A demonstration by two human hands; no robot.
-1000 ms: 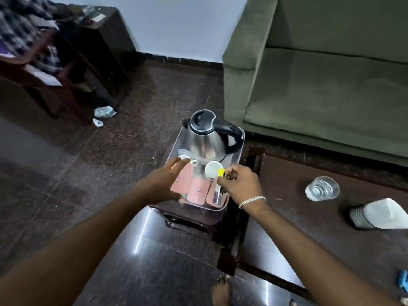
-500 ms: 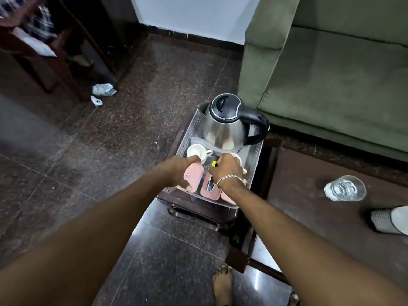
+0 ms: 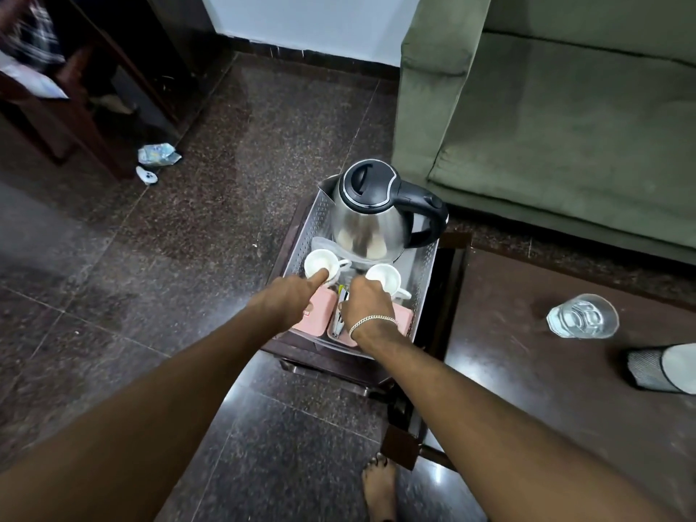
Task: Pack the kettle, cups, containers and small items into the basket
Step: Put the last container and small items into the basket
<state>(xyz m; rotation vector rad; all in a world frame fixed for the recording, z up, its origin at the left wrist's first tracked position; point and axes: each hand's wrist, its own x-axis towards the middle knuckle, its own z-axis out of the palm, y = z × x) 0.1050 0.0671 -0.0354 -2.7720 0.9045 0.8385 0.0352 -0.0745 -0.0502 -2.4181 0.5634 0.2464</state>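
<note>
Both hands are down in the basket (image 3: 423, 284) with the kettle (image 3: 371, 220) just behind; left hand (image 3: 290, 301) fingers the left cup (image 3: 320, 263), right hand (image 3: 367, 301) curls beside the right cup (image 3: 384, 276), its grip hidden.

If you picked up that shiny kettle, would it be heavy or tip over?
The kettle looks like steel with a wide base, so it probably stands steady in the basket. Its big black handle should give a firm grip. Whether water is inside cannot be seen, so its weight is uncertain.
</note>
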